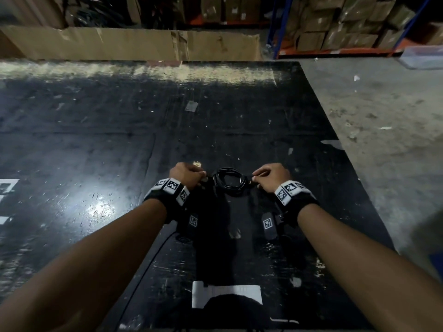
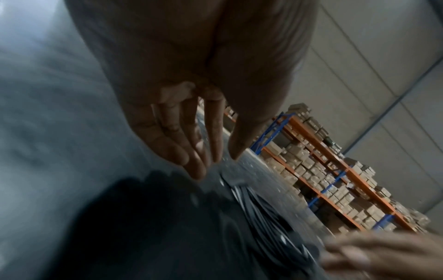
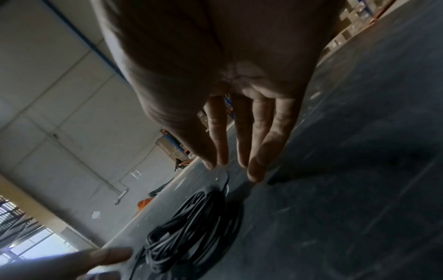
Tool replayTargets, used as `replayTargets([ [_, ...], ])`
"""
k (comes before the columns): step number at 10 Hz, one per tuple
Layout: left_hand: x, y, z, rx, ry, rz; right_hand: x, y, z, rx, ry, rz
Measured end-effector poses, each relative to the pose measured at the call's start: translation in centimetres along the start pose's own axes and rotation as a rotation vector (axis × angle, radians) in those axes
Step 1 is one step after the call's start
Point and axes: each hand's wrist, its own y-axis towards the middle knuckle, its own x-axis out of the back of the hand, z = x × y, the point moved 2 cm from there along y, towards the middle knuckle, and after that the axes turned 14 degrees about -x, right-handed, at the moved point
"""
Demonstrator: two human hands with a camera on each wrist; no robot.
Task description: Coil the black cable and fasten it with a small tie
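Setting: warehouse with orange-and-blue shelving [image 2: 335, 180] stacked with cardboard boxes [image 1: 354, 22], and a scuffed black surface [image 1: 96, 140] up front, pretty dim overall.

Cable: black cable [image 1: 229, 180] is already wound into a small round bundle lying flat on the surface, right between the two hands. Right wrist view shows the loops [image 3: 191, 223] bunched but a bit loose on one side.

Tie: honestly can't spot it for sure. Something small and pale sits at each hand's fingertips in the head view, too tiny to call.

Left hand: left hand [image 1: 185, 173] sits at the left edge of the coil, knuckles up, fingers [image 2: 191, 151] drawn together and pointing down at the surface. Whether they're actually pinching a strand or the tie, I can't tell, since the wrist view is blurry.

Right hand: right hand [image 1: 272, 174] mirrors it on the right edge, palm down. Its fingers [image 3: 254, 147] hang long and close together, tips just above the surface beside the coil, nothing clearly caught between them.

Arms: both forearms reach straight out, roughly parallel, wrists level, each with a marker band [image 1: 171, 188].

Where it's at: my guess is the coiling is done and the fastening is the step in hand.

Tip: I'd squeeze the loops from both sides so they stack tight, keep one hand pinning the bundle so it doesn't spring open, then wrap the tie around all strands at one spot and snug it. Loose loops slip out otherwise.
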Motion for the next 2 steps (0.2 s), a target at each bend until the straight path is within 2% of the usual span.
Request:
replayTargets([
  [1,2.7,0.2,1.5,-0.036,-0.008,-0.003,2.3,-0.3,-1.6,0.047,-0.013,-0.013],
  [2,7.8,-1.2,2.9,-0.046,-0.078,-0.032,6.4,-2.0,-4.7,0.091,-0.019,-0.031],
])
